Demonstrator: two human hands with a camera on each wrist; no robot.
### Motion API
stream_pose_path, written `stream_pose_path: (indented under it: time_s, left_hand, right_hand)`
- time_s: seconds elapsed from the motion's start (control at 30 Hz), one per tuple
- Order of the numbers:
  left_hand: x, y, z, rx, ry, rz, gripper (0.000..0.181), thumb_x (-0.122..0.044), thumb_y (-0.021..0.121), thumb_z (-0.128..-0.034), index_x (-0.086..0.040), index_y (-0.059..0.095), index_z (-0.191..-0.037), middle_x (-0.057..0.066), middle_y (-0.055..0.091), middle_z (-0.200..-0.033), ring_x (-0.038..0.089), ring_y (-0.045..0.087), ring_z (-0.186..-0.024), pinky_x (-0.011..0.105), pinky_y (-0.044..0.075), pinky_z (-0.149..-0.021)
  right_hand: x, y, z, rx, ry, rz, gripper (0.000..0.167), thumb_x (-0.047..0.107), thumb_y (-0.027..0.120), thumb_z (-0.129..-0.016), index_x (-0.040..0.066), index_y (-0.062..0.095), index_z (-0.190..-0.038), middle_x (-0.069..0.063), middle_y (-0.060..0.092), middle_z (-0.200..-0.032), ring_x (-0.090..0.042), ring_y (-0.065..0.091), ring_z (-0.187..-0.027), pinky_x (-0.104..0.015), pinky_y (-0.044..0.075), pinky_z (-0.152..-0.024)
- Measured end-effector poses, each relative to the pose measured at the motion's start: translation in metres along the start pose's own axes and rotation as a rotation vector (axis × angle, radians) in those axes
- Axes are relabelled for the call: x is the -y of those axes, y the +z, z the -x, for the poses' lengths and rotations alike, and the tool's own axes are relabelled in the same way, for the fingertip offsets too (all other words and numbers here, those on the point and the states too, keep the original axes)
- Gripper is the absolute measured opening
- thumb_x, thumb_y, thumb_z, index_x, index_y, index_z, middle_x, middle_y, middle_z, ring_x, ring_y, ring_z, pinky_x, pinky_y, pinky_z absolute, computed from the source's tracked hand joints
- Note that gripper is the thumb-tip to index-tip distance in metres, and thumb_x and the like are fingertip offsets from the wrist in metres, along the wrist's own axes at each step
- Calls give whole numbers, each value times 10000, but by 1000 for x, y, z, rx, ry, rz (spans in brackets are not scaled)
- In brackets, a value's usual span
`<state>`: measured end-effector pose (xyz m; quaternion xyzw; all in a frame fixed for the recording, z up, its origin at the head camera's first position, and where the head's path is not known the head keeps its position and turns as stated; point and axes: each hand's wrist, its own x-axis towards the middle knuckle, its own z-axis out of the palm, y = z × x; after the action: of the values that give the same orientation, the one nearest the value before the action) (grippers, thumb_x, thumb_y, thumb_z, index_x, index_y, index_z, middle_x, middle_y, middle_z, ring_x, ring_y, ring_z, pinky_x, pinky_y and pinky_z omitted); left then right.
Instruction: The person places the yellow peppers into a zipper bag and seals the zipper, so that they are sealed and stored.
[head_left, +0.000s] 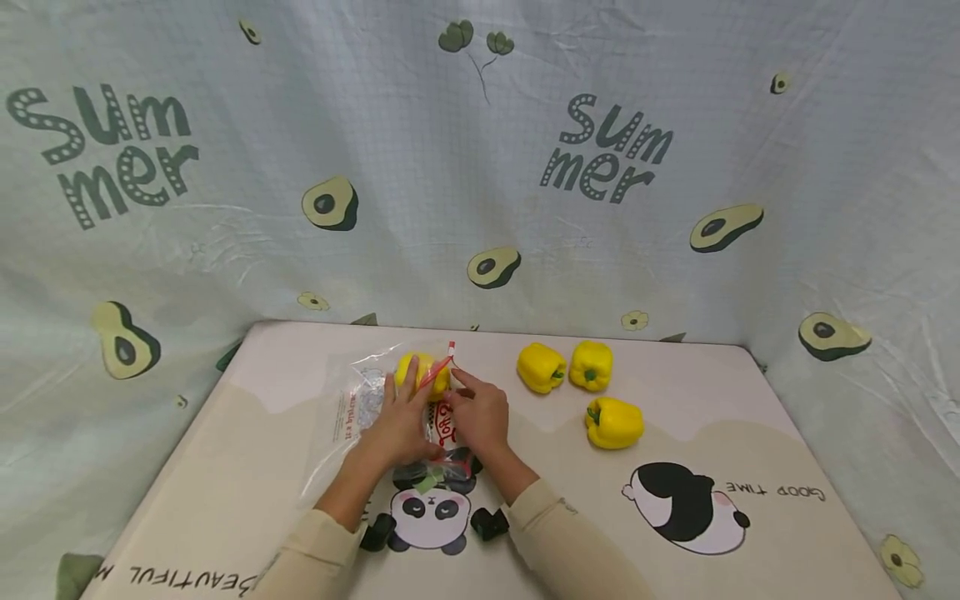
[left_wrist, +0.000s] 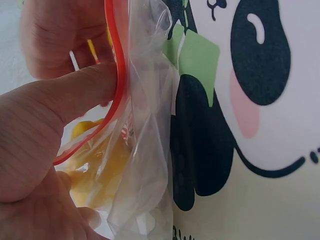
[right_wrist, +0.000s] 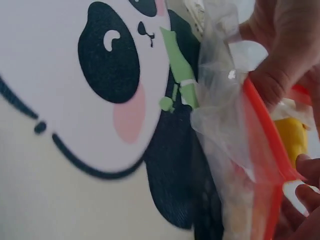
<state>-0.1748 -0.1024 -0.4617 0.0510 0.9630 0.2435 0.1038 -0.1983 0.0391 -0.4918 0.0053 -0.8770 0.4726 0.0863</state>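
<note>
A clear plastic zip bag (head_left: 367, 400) with a red zip edge lies at the middle-left of the table, a yellow bell pepper (head_left: 405, 364) at its far end. My left hand (head_left: 401, 425) spreads over the bag, fingertips at the pepper and thumb held against the red edge (left_wrist: 120, 55). Close by, my right hand (head_left: 480, 414) pinches the bag's edge below the red zip end, its index finger bent. The left wrist view shows the pepper (left_wrist: 97, 172) beyond the red strip. In the right wrist view my left thumb (right_wrist: 272, 82) touches the red edge; part of the pepper (right_wrist: 292, 137) shows behind.
Three loose yellow bell peppers (head_left: 542, 367), (head_left: 591, 365), (head_left: 614, 422) lie right of the bag. The table (head_left: 562, 467) has a panda-print cover. A printed cloth (head_left: 420, 125) hangs behind it and along the sides.
</note>
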Motion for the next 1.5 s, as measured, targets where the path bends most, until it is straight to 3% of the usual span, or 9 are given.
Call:
stream_pose_path:
  time_s: [0.27, 0.6, 0.73, 0.97, 1.37, 1.5]
  left_hand:
    - [3, -1, 0, 5, -36, -17, 1155, -271, 951, -721, -200, 284, -1661, 98, -103, -1778, 531, -76, -1602, 791, 307, -1138]
    - [6, -4, -3, 5, -41, -12, 1156, -273, 946, -727, -212, 273, -1664, 91, -111, -1778, 524, -73, -1605, 794, 332, -1112]
    - [7, -4, -2, 9, -43, -6, 1163, -268, 947, -725, -214, 266, -1666, 92, -117, -1777, 526, -80, -1603, 824, 324, -1085]
    - [6, -1, -1, 7, -37, -10, 1165, -275, 948, -722, -209, 268, -1666, 88, -124, -1776, 532, -77, -1603, 779, 337, -1124]
    - [-2, 0, -1, 14, -42, -22, 1156, -281, 945, -725, -217, 275, -1664, 68, -129, -1777, 526, -79, -1605, 812, 329, -1095]
    - [-4, 1, -1, 17, -37, -22, 1142, -279, 945, -723, -214, 293, -1659, 59, -136, -1777, 526, -77, -1605, 819, 322, -1097]
  right_hand:
    - [1, -15, 0, -37, -49, -113, 249, 120, 754, -955, 124, 792, -1202, -28, 818, -1118, -192, 780, -1011, -278, 639, -872]
    - [-5, -38, -2, 18, 26, -197, 246, 133, 761, -952, 106, 795, -1194, -33, 813, -1143, -198, 767, -1066, -255, 631, -896]
    - [-9, -50, -1, 12, -8, -203, 234, 118, 764, -946, 79, 799, -1174, -59, 817, -1114, -213, 779, -1025, -233, 634, -855]
    - [-20, -74, -2, -5, -46, -204, 221, 111, 765, -943, 90, 806, -1160, -78, 816, -1107, -221, 787, -997, -209, 629, -836]
    - [-35, -125, -7, -9, 69, -157, 257, 133, 759, -955, 98, 787, -1208, -84, 793, -1203, -247, 755, -1097, -160, 603, -871]
    - [-43, -148, -8, -11, 57, -161, 267, 103, 756, -952, 62, 778, -1215, -123, 784, -1213, -247, 756, -1078, -108, 583, -835]
